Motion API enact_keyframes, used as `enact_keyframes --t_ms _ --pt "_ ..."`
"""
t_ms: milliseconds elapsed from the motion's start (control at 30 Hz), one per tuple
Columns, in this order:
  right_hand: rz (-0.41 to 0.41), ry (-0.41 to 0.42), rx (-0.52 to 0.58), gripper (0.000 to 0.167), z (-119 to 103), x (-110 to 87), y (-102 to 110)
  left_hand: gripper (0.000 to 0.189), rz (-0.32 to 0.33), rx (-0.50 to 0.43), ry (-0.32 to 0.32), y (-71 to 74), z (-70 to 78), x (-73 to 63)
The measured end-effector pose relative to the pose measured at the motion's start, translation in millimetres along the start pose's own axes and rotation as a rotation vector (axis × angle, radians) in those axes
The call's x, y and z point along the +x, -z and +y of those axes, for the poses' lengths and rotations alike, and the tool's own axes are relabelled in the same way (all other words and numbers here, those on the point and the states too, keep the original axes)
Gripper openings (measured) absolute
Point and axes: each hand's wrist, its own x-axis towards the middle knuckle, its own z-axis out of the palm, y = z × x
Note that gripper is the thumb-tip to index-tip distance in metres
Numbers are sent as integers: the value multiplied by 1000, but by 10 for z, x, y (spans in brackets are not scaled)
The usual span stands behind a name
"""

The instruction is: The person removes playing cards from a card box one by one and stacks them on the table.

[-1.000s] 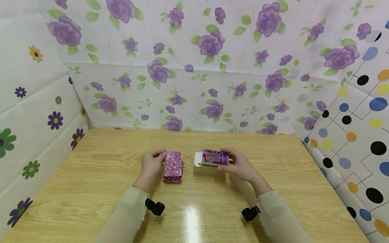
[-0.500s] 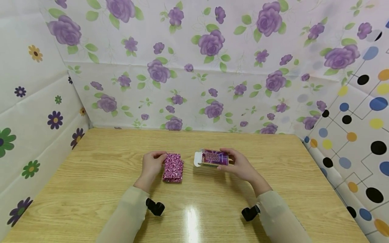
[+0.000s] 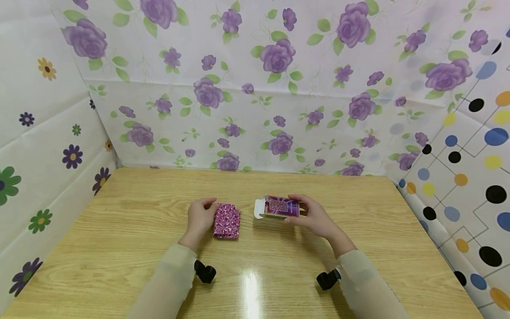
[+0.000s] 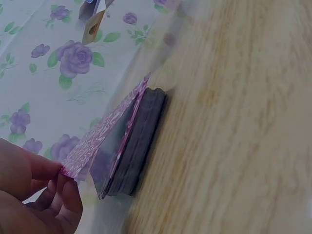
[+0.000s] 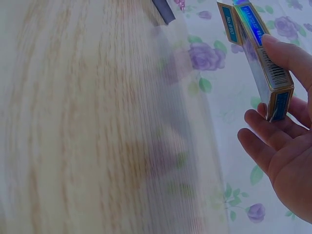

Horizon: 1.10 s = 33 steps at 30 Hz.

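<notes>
Left of the table's middle lies a deck of playing cards (image 3: 227,222) with pink-and-white swirled backs. My left hand (image 3: 200,217) is at the deck's far left corner. In the left wrist view, its thumb and fingers pinch the end of a playing card (image 4: 100,134), which slants up from the dark-edged deck (image 4: 140,146). Whether more than one card is pinched, I cannot tell. My right hand (image 3: 312,217) grips a purple card box (image 3: 282,207) by its right end, thumb and fingers on opposite sides. The box's white flap (image 3: 260,207) hangs out toward the deck.
Everything is on a light wooden table (image 3: 255,257). A cloth wall with purple roses (image 3: 247,119) rises behind it, with patterned cloth walls at both sides. Black cameras (image 3: 205,271) sit at the wrists.
The raised card has come down toward the deck, its far edge moving nearer me and lying flatter. My left hand has shifted slightly with it. The right hand and box have stayed still.
</notes>
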Motion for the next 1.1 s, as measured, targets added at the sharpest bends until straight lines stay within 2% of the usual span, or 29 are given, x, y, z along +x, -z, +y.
enact_keyframes --t_ms 100,300,433,733,1100 --pt "3 5 11 72 34 13 -4 26 -2 29 -25 -9 7 -13" --pt "15 17 12 74 270 91 -8 19 24 67 -68 -41 -8 -11" --pt "13 23 12 75 321 107 -7 17 38 76 -89 -62 -10 -10" --pt "10 24 12 74 349 113 -5 17 20 114 -58 -94 -35 1" --pt "13 16 23 76 343 113 -7 16 15 151 -72 -122 -83 28"
